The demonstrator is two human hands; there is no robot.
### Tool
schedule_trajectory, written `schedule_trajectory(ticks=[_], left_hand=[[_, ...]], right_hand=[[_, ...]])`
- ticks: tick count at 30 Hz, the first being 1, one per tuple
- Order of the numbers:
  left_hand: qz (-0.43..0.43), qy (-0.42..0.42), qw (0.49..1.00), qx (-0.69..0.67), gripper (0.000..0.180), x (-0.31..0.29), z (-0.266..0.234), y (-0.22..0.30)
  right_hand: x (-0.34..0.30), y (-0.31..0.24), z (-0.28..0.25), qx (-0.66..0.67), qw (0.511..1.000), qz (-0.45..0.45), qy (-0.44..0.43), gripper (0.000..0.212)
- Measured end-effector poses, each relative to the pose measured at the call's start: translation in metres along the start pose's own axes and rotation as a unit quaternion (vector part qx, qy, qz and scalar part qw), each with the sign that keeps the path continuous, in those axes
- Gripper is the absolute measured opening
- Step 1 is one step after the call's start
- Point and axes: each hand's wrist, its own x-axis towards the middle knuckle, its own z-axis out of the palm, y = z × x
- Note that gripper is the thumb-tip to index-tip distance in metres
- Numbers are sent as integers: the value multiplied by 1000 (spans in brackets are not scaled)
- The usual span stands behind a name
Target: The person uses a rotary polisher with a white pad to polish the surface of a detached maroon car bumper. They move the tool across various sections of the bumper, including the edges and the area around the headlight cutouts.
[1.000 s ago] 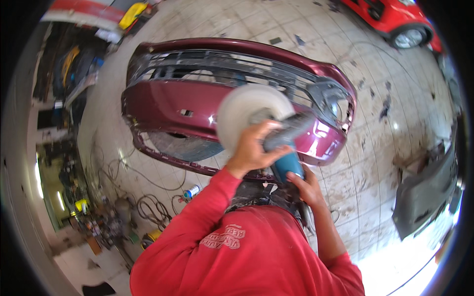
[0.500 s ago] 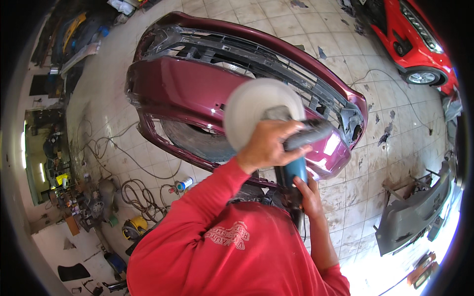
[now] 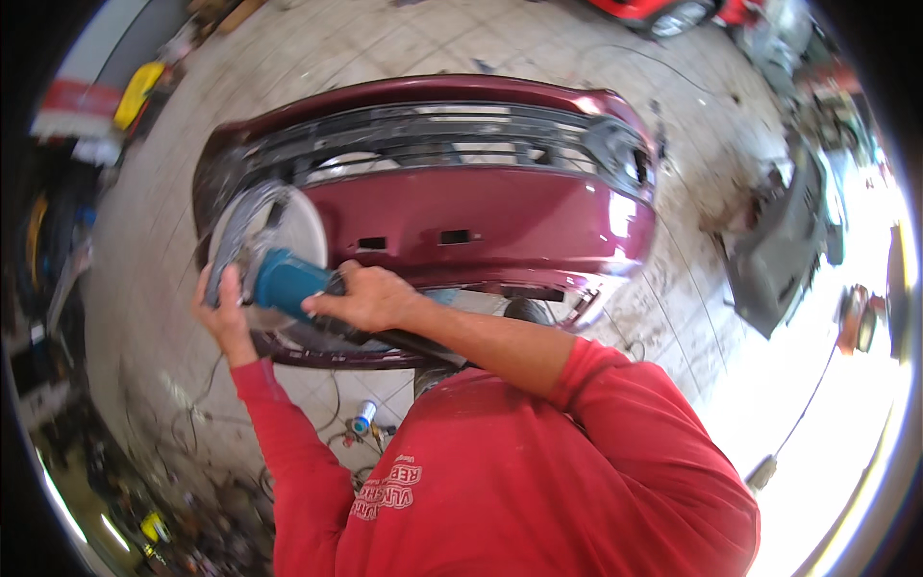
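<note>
Tiled floor [image 3: 385, 48], pale, scuffed. Nearest: right hand [image 3: 370, 300] wraps the rear of the blue polisher [image 3: 291, 279], thumb pressed near me; left hand [image 3: 226, 313] curls round its grey loop handle [image 3: 227, 248], some fingertips hidden. The spread grip probably steadies the tool. Beyond: round, whitish pad [image 3: 306, 231] over the left end of the glossy, curved maroon bumper [image 3: 538, 212]; I cannot confirm contact. Far: red car [image 3: 625, 8].

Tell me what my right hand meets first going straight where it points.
Your right hand grips the polisher, so that first; beyond it, perhaps your left hand, though depth is unclear.
</note>
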Motion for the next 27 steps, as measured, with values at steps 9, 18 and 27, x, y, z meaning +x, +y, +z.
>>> schedule_trajectory(ticks=[9, 18, 27], left_hand=[[-21, -23, 999, -30, 28, -11, 32, 21], [19, -165, 985, 51, 37, -53, 161, 136], [25, -463, 885, -36, 25, -117, 347, 231]], right_hand=[[-28, 26, -21, 43, 999, -7, -6, 105], [-120, 113, -93, 108, 994, 27, 23, 105], [-257, 228, -114, 424, 885, 131, 140, 86]])
